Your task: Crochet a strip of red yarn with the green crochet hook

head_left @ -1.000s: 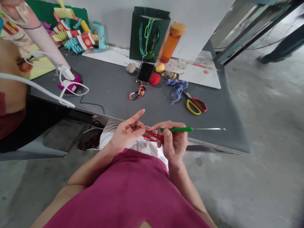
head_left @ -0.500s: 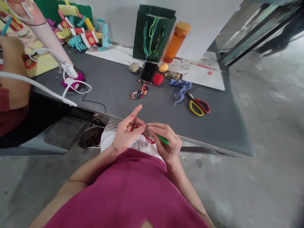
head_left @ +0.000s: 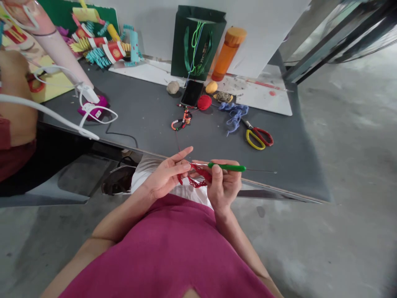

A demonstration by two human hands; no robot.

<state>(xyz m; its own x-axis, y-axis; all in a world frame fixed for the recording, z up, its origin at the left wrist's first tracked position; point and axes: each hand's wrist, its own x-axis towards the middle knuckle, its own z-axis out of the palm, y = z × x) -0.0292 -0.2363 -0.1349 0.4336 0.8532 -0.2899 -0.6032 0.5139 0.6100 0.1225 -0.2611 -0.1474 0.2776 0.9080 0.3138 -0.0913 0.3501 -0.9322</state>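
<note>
My left hand [head_left: 167, 173] pinches a piece of red crochet work [head_left: 201, 179] between thumb and fingers, its index finger stretched out. In my right hand [head_left: 226, 182] is a crochet hook [head_left: 228, 167] with a green handle, lying nearly level. The hook's left tip meets the red yarn at my left fingertips, and its other metal end points right. The openwork red piece hangs between both hands above my lap. A thin red strand runs from my left hand up over the table edge toward a red yarn ball [head_left: 204, 102].
On the grey table [head_left: 149, 120] lie a beaded bracelet [head_left: 181, 121], a phone [head_left: 192, 93], blue yarn [head_left: 234, 114] and scissors [head_left: 259, 137]. Behind stand a green paper bag [head_left: 198, 45] and an orange bottle [head_left: 228, 54]. Another person's arm [head_left: 17, 91] rests at the left.
My right hand has turned the hook from slanting down to nearly level, its handle now showing above the fingers. My left index finger has lowered, and more of the red piece shows.
</note>
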